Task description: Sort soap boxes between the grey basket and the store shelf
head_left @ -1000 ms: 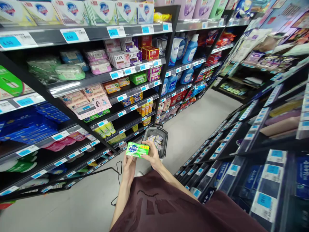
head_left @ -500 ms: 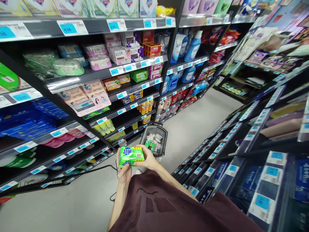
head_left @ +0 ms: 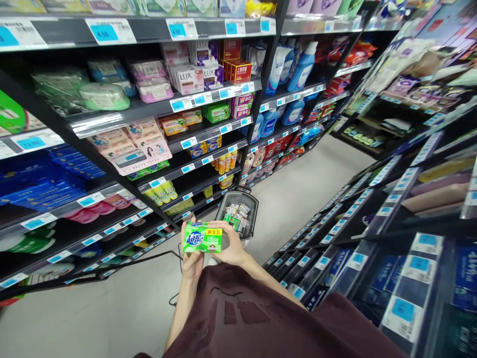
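A green pack of soap (head_left: pixel 203 238) with blue and white lettering is held in front of my body, its broad printed face toward me. My left hand (head_left: pixel 192 264) grips its left end, thumb low on the front. On the right end my right hand (head_left: pixel 231 244) is closed, with fingers behind the pack. Beyond the hands, a dark shopping basket (head_left: pixel 255 211) stands on the floor with several small boxes and packs inside.
Shelves (head_left: pixel 156 112) of boxed soaps, bottles and pouches line the left side. More shelving (head_left: pixel 400 288) runs close along the right. Between them the pale floor (head_left: pixel 298 181) leads to a display stand (head_left: pixel 372 127). A black cord (head_left: pixel 149 261) hangs at left.
Both hands have tipped the soap pack, so its large face now shows more squarely and the lower side is turned away. The view has shifted slightly.
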Demonstrator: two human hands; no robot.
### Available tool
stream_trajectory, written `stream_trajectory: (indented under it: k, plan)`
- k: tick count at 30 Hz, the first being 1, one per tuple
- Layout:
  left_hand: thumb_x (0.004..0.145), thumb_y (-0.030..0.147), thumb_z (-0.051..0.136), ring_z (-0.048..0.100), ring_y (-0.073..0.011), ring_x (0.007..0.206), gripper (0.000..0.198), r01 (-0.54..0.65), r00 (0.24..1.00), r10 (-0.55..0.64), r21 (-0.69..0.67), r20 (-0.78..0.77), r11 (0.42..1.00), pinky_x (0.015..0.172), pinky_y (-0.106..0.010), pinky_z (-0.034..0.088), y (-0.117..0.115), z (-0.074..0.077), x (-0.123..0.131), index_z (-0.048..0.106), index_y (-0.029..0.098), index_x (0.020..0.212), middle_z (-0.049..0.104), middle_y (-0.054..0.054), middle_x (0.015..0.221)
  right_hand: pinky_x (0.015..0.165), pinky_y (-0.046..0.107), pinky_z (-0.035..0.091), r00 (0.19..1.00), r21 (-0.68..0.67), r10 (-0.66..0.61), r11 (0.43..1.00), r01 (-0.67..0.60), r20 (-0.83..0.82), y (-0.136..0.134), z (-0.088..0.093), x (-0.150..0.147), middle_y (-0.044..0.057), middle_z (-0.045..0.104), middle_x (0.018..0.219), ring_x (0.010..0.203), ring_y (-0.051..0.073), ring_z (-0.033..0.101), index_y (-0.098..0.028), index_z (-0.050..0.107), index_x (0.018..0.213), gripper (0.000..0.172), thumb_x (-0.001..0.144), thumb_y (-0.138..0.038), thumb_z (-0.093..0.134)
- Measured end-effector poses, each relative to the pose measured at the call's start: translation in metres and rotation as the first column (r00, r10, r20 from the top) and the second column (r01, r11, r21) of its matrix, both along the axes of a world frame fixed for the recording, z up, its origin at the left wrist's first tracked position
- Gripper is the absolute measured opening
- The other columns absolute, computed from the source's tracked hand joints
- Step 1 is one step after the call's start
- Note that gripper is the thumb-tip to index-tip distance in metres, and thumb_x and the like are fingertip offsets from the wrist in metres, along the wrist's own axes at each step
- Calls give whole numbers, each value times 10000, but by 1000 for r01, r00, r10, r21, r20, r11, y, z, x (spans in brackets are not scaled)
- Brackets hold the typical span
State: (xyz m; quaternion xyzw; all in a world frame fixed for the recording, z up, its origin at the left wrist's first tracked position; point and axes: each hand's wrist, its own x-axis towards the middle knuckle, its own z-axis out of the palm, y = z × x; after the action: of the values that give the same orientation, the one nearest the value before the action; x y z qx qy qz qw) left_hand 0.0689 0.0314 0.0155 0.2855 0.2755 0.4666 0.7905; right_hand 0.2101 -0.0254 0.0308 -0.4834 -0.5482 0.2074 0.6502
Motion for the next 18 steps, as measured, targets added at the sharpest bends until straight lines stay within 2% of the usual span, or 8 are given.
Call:
stream_trajectory:
  k: [2, 4, 12, 18]
  plan:
    - [543, 308, 920, 574, -346, 1283, 868, -16, 1000, 16, -12, 17, 1000, 1083, -488, 459, 1, 0, 1, 585, 385, 1340, 642, -50, 1366, 1086, 474, 492, 992, 62, -46, 997, 38, 120, 0, 3, 0, 85, 657, 1278, 1299, 272, 567, -311, 461, 1325, 762, 695, -239, 883]
    - [538, 299, 917, 580, -352, 1272, 866, -18, 1000, 18, -21, 23, 1000, 1096, -504, 434, 1, 0, 1, 586, 365, 1335, 647, -64, 1356, 1066, 476, 508, 985, 100, -64, 994, 49, 158, 1, 4, 0, 80, 660, 1277, 1299, 270, 566, -322, 435, 1352, 787, 705, -219, 871]
    - [558, 384, 910, 546, -366, 1294, 751, -10, 999, 10, 8, -42, 1000, 1082, -501, 414, 1, -6, 1, 628, 305, 1250, 673, -82, 1286, 1087, 484, 486, 994, 28, -42, 999, 40, 97, 0, -1, 0, 75, 655, 1300, 1296, 281, 567, -328, 431, 1355, 834, 668, -204, 887]
    - [543, 398, 917, 541, -369, 1290, 760, -27, 998, 27, 11, -60, 1000, 1063, -503, 429, 1, -5, 2, 629, 306, 1240, 668, -81, 1289, 1098, 488, 472, 997, 53, -32, 998, 28, 77, 0, -2, 2, 76, 662, 1283, 1285, 284, 576, -333, 400, 1383, 934, 617, -207, 920]
